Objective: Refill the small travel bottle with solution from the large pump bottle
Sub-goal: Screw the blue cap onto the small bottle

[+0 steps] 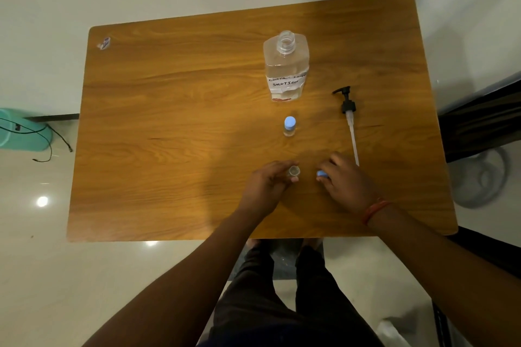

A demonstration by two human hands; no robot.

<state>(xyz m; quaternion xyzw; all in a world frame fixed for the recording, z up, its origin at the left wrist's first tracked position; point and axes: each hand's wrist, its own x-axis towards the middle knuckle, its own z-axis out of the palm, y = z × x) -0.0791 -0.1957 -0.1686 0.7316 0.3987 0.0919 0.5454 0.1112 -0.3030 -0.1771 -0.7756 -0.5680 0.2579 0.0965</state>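
A small clear travel bottle (293, 171) stands uncapped on the wooden table (169, 121), and my left hand (267, 186) grips it from the left. My right hand (344, 180) holds its blue cap (322, 174) just to the right of the bottle, low over the table. The large clear bottle (286, 65), labelled as solution, stands open at the back with its pump off. The black pump head with its long tube (349, 121) lies flat to the right. A second small bottle with a blue cap (289, 126) stands between the large bottle and my hands.
A small sticker (105, 43) is stuck at the table's far left corner. A teal bin with black cables (22, 132) sits on the floor to the left. A fan base (482, 177) is on the floor to the right.
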